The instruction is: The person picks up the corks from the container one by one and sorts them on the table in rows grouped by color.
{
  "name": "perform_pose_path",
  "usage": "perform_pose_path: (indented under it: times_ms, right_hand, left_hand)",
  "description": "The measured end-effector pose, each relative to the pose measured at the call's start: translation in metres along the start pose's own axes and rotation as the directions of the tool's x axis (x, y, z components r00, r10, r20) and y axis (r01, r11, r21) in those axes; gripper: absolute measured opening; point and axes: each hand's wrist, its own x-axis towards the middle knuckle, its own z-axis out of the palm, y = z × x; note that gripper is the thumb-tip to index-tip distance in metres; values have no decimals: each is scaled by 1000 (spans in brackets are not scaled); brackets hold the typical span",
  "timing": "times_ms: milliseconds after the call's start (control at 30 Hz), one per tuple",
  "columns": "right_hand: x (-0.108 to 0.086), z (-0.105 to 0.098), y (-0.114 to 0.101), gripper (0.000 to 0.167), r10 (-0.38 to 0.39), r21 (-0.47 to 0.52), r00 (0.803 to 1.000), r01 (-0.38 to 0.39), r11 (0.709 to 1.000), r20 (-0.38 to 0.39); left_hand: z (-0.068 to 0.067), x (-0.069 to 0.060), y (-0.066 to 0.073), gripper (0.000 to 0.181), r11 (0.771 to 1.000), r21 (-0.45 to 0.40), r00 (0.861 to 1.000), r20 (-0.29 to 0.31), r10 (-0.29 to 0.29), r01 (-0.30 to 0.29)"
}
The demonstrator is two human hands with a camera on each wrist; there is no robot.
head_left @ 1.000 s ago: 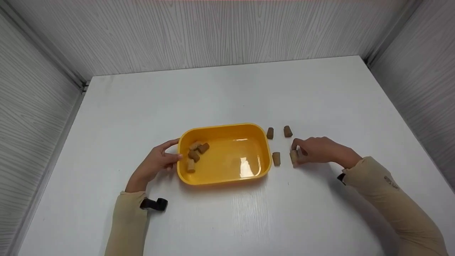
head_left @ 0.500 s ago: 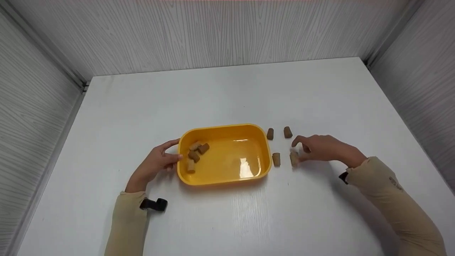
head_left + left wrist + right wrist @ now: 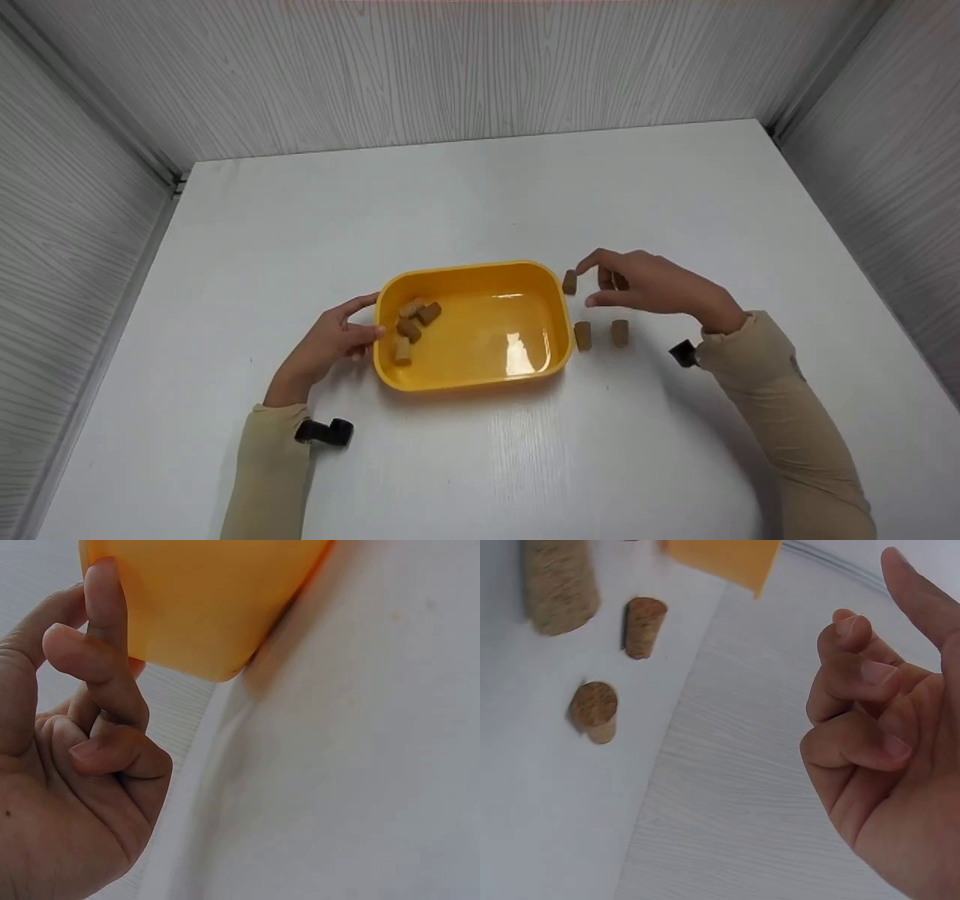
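My left hand (image 3: 330, 346) grips the left rim of a yellow plastic tray (image 3: 480, 382), thumb over the edge and fingers outside; the left wrist view shows fingers against the tray's outer wall (image 3: 195, 622). Several cork stoppers (image 3: 409, 328) lie at the tray's left end. My right hand (image 3: 649, 283) hovers right of the tray with nothing held, thumb and index finger apart, the index fingertip beside a dark cork (image 3: 570, 282). Two lighter corks (image 3: 583, 336) lie below it on the table. The upper right cork is mostly hidden by the right hand. The right wrist view shows three corks (image 3: 645, 626).
A white table (image 3: 465, 465) bears everything. Grey wood-grain panels (image 3: 480, 67) stand at the back and both sides. Each wrist wears a small black camera mount (image 3: 330, 431).
My right hand has let go of the lower right cork, leaving it on the table, and has moved up and left to the upper corks. The left hand and tray stay still.
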Motion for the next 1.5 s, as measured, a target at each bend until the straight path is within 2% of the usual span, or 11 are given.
perform_pose_path:
  times_ms: [167, 267, 400, 500, 667, 800, 1133, 1333, 1500]
  right_hand:
    - [20, -6, -22, 42, -74, 33, 997, 75, 997, -2]
    - [34, -11, -38, 43, -94, 48, 995, 93, 994, 21]
    - [54, -15, -57, 43, -54, 89, 995, 46, 995, 87]
    - [71, -13, -69, 43, -59, 101, 992, 47, 994, 111]
    - [96, -3, -82, 40, -171, 87, 982, 164, 983, 84]
    - [112, 6, -87, 39, -212, 107, 974, 203, 973, 78]
    - [146, 29, -98, 39, -135, 152, 983, 115, 982, 125]
    - [160, 51, -94, 44, -117, 169, 977, 87, 982, 180]
    - [167, 68, -90, 43, -94, 110, 965, 69, 991, 246]
  left_hand:
    - [-1, -1, 0, 69, 1000, 21, 1000, -5, 0, 0]
    - [-1, -1, 1, 69, 1000, 26, 1000, -9, -1, 1]
    - [-1, -1, 1, 69, 999, 34, 1000, -8, -5, 6]
    - [-1, 0, 0, 69, 999, 37, 1000, -5, -7, 7]
    - [-1, 0, 0, 67, 1000, 19, 1000, -3, 2, -2]
    - [0, 0, 0, 66, 1000, 14, 1000, 3, 11, -11]
    - [0, 0, -1, 70, 1000, 8, 1000, 3, 3, -3]
    - [2, -1, 0, 69, 1000, 18, 1000, -2, -18, 18]
    - [2, -1, 0, 68, 1000, 8, 1000, 4, -9, 9]
